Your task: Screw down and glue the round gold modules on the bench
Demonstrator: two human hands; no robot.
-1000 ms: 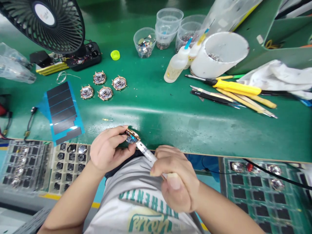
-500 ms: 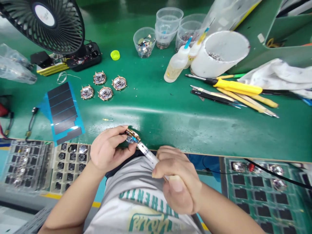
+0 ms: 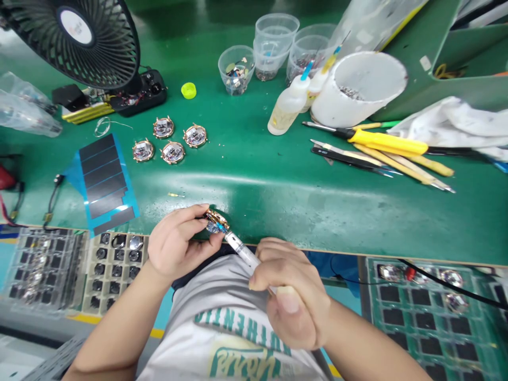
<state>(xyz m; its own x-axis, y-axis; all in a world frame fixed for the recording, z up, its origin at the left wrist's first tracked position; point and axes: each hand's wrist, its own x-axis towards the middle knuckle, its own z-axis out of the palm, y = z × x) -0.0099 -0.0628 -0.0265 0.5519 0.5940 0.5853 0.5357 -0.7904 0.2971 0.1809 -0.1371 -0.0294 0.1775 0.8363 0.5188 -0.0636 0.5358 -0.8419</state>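
Between the fingertips of my left hand (image 3: 180,238) is a gold-rimmed watch case (image 3: 217,218), tilted on its edge at the front of the bench. A small dark round part (image 3: 212,227) hangs beside the case, close to my left thumb. My right hand (image 3: 291,291) is wrapped round a clear syringe (image 3: 244,251) whose blue tip points up and left and meets the case; whether it touches the inside is too small to tell. Several gold watch cases (image 3: 173,152) with exposed circuit parts lie farther back on the green bench (image 3: 254,180).
A black fan (image 3: 95,42) and a blue sheet of black stickers (image 3: 105,180) are on the left. Plastic cups (image 3: 237,74), a glue bottle (image 3: 288,108), a white tub (image 3: 357,90) and a yellow screwdriver (image 3: 387,142) stand or lie behind and right. Parts trays (image 3: 405,307) flank me below the edge.
Almost nothing differs. Both hands keep the watch case and syringe in the same place; the whole view has shifted very slightly.
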